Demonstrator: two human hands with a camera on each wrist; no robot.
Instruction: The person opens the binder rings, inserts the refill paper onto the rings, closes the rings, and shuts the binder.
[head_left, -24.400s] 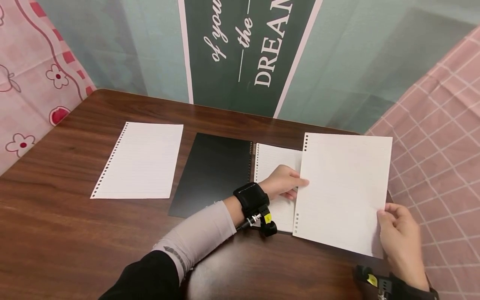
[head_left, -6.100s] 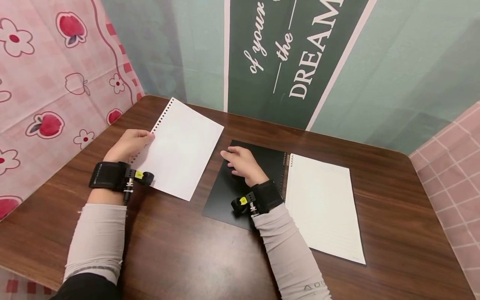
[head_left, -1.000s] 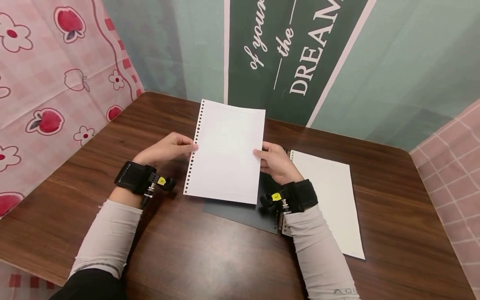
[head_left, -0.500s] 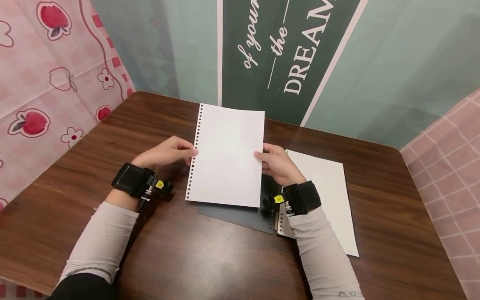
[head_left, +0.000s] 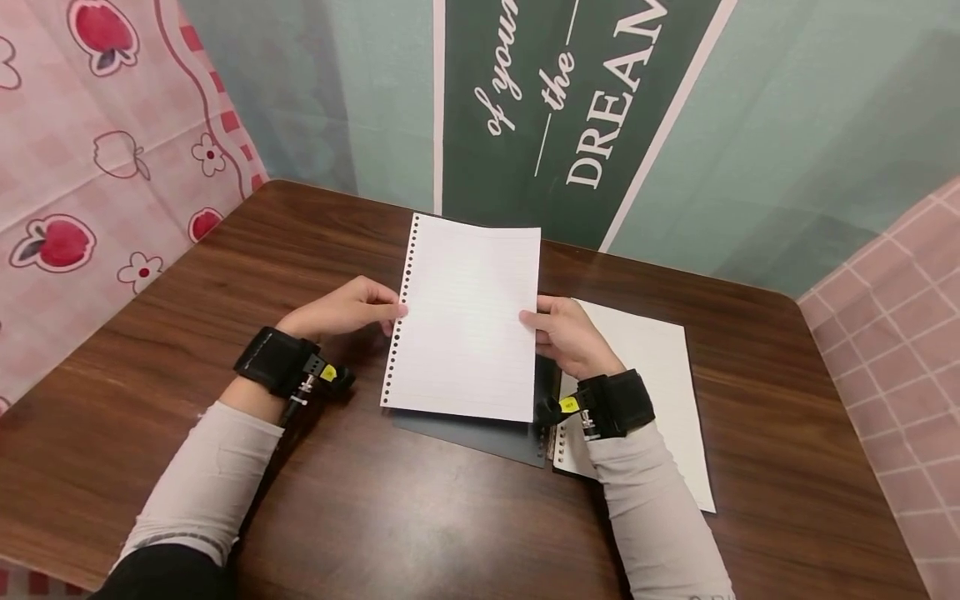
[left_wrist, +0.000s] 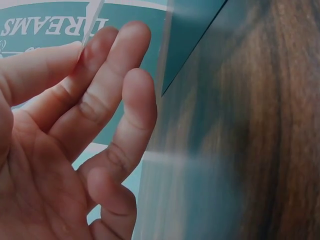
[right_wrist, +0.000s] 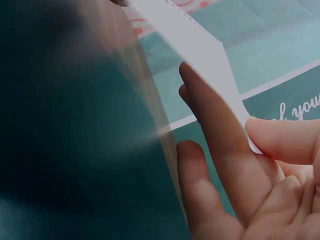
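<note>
A loose-leaf sheet [head_left: 465, 325], white and faintly ruled with holes down its left side, is held up over the black cover of a ring binder. My left hand [head_left: 345, 308] pinches its holed edge between thumb and fingers. On the opposite edge, my right hand [head_left: 573, 340] grips it, thumb in front and fingers behind. The right wrist view shows the sheet [right_wrist: 202, 57] seen at a slant above the fingers. Beneath lies the open binder, its black cover [head_left: 468, 439] mostly hidden by the sheet and its white pages [head_left: 660, 392] to the right, partly behind my right forearm.
The brown wooden table [head_left: 360, 517] spreads around the binder. A green cloth with lettering [head_left: 555, 100] hangs behind it, a pink apple-patterned cloth [head_left: 67, 167] at the left and a pink checked cloth [head_left: 892, 333] at the right.
Six seconds ago the sheet was at the left in my left hand alone; now both hands hold it over the black cover. In the last second it has shifted slightly right and down.
</note>
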